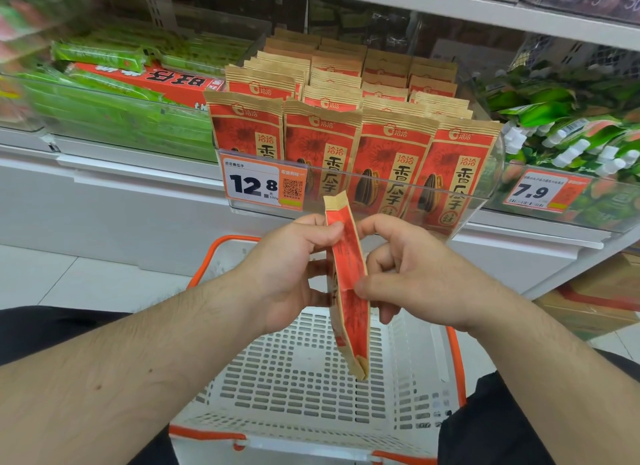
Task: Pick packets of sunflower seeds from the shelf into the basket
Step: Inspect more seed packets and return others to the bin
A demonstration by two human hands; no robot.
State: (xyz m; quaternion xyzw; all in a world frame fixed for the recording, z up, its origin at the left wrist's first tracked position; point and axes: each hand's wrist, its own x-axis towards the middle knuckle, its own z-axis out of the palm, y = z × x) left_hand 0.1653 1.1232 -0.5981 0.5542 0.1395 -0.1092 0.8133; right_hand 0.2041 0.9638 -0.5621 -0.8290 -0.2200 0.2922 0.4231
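A red and tan packet of sunflower seeds (349, 291) hangs edge-on above the basket, held between both hands. My left hand (287, 270) pinches its left face and my right hand (415, 274) grips its right face. Below them stands a white slotted basket (304, 388) with an orange rim; I see nothing inside it. Several rows of the same packets (322, 142) stand upright in a clear shelf bin just behind the hands, with a 12.8 price tag (259, 184) on its front.
Green snack packs (114, 83) fill the bin to the left. Green pouches with white caps (568, 132) sit in the bin to the right, behind a 7.9 tag (540, 190). An upper shelf edge (450, 7) overhangs. Cardboard boxes (595, 301) lie on the floor at right.
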